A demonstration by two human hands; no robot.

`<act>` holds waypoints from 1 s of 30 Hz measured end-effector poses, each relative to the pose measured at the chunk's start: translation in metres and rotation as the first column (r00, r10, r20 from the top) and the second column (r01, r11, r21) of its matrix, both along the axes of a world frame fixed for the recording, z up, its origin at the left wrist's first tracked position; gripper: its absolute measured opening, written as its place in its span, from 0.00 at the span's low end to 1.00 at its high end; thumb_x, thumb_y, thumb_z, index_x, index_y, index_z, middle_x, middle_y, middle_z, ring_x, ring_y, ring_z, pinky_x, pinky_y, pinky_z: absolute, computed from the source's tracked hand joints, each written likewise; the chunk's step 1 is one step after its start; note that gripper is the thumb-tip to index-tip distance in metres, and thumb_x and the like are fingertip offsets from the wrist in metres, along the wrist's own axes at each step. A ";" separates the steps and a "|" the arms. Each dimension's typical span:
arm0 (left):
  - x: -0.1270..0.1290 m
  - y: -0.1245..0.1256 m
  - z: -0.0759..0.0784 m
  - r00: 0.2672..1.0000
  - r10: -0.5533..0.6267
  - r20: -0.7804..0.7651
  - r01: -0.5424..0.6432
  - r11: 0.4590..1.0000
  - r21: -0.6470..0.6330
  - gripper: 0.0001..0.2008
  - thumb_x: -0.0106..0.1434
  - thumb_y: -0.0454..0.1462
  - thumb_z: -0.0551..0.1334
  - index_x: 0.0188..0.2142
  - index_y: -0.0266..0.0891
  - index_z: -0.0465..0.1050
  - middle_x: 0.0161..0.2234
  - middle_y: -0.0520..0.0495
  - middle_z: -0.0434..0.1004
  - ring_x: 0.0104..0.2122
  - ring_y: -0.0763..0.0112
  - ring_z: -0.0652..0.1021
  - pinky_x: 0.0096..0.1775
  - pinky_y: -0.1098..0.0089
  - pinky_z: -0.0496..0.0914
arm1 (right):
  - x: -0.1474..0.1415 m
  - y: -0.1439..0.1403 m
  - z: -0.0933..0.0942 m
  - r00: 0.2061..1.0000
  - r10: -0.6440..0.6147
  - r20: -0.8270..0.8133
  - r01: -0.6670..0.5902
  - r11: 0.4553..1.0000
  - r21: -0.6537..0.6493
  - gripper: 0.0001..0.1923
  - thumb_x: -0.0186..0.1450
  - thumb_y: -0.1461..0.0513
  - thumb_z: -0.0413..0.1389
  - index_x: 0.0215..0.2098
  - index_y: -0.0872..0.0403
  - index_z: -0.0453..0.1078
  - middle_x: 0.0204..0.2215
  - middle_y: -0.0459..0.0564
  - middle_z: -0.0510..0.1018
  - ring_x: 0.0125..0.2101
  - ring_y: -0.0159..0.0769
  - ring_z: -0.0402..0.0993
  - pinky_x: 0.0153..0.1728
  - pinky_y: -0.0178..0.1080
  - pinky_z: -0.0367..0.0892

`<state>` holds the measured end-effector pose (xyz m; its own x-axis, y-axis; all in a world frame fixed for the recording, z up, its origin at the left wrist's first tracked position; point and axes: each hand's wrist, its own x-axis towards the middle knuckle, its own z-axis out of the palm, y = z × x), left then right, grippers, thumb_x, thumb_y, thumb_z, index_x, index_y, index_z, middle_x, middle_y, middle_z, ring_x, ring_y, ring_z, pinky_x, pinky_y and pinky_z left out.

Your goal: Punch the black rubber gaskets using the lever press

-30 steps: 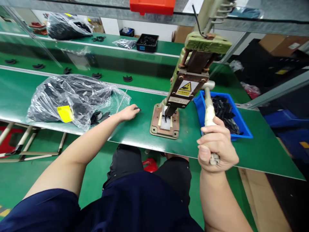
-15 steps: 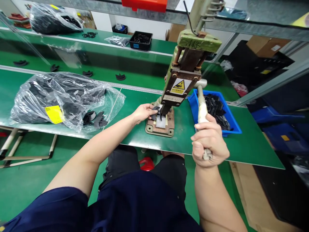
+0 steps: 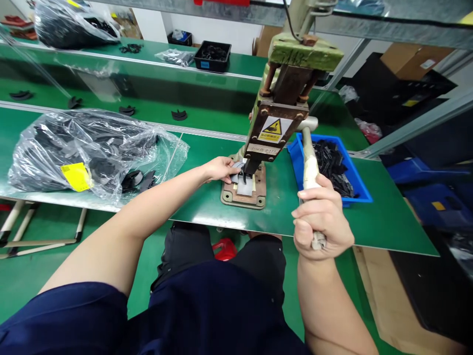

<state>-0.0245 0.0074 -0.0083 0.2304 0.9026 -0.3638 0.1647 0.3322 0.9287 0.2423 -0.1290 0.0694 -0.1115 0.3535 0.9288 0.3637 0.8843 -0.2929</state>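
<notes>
A green hand press [image 3: 281,106] stands on the green table [image 3: 384,222], on a rusty base plate [image 3: 225,197]. My right hand [image 3: 322,217] is closed around the press lever [image 3: 308,160], which points toward me. My left hand [image 3: 219,168] holds a small black plastic part [image 3: 236,170] on the white die under the press head. The part is partly hidden by my fingers and the punch.
A clear plastic bag [image 3: 88,148] of black parts with a yellow label lies on the left. A blue bin [image 3: 364,190] of black parts sits right of the press. Loose black parts [image 3: 179,115] lie on the conveyor behind. A black tray [image 3: 212,55] stands at the back.
My left hand moved from the table near the bag over to the press base, carrying the black part under the punch. My right hand stayed on the lever.
</notes>
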 end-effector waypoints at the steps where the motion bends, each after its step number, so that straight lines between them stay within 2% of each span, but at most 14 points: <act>1: 0.000 0.001 0.000 1.000 -0.010 -0.009 0.010 1.000 -0.008 0.23 0.60 0.41 0.79 0.28 0.38 0.64 0.22 0.54 0.72 0.20 0.74 0.79 0.24 0.75 0.77 | 0.000 0.000 0.000 1.000 -0.002 0.003 0.002 1.000 -0.003 0.15 0.68 0.58 0.60 0.24 0.49 0.67 0.24 0.39 0.77 0.40 0.38 0.82 0.64 0.64 0.72; 6: -0.006 0.002 -0.004 0.995 -0.091 0.047 0.091 0.996 0.013 0.24 0.58 0.43 0.80 0.31 0.37 0.66 0.24 0.51 0.76 0.21 0.72 0.81 0.25 0.74 0.78 | 0.002 -0.001 0.000 1.000 -0.016 0.007 0.016 0.999 -0.027 0.16 0.69 0.57 0.60 0.24 0.48 0.68 0.24 0.39 0.76 0.40 0.39 0.83 0.64 0.63 0.72; 10: -0.011 0.002 -0.006 0.987 -0.115 0.115 0.107 0.992 0.072 0.21 0.59 0.42 0.80 0.36 0.35 0.71 0.27 0.50 0.78 0.23 0.72 0.81 0.28 0.71 0.80 | 0.004 0.001 -0.001 1.000 -0.010 0.028 0.010 1.000 -0.004 0.15 0.68 0.56 0.60 0.24 0.47 0.70 0.23 0.41 0.77 0.38 0.41 0.83 0.63 0.63 0.74; 18: -0.012 0.003 -0.007 0.989 -0.132 0.072 0.125 0.988 0.096 0.19 0.60 0.40 0.79 0.38 0.36 0.71 0.29 0.47 0.81 0.22 0.71 0.81 0.25 0.74 0.77 | 0.004 -0.001 0.001 0.999 -0.032 0.027 0.033 0.999 -0.026 0.13 0.66 0.57 0.60 0.24 0.47 0.70 0.22 0.42 0.77 0.37 0.43 0.82 0.62 0.67 0.75; 22: -0.010 0.007 -0.007 0.992 -0.125 0.029 0.124 0.992 0.026 0.17 0.60 0.39 0.79 0.37 0.36 0.72 0.28 0.49 0.79 0.21 0.70 0.81 0.26 0.70 0.80 | 0.002 0.000 0.001 0.999 -0.037 0.009 0.037 0.999 -0.019 0.14 0.67 0.56 0.59 0.23 0.47 0.69 0.22 0.42 0.77 0.36 0.43 0.82 0.61 0.67 0.75; 25: -0.008 0.012 -0.006 0.993 -0.121 0.008 0.121 0.992 -0.030 0.18 0.59 0.39 0.80 0.35 0.37 0.71 0.26 0.50 0.78 0.20 0.71 0.81 0.26 0.72 0.79 | 0.001 0.001 0.001 1.000 -0.019 -0.008 0.019 1.000 -0.006 0.16 0.68 0.56 0.59 0.23 0.48 0.69 0.22 0.43 0.76 0.37 0.41 0.82 0.62 0.65 0.74; 30: -0.005 0.012 -0.003 0.992 -0.118 0.036 0.123 0.976 -0.180 0.20 0.58 0.42 0.80 0.36 0.37 0.72 0.26 0.43 0.82 0.25 0.61 0.86 0.27 0.71 0.80 | 0.001 0.003 0.000 1.000 0.000 -0.020 0.000 1.000 -0.013 0.15 0.68 0.56 0.59 0.23 0.48 0.70 0.22 0.42 0.77 0.36 0.41 0.81 0.62 0.65 0.73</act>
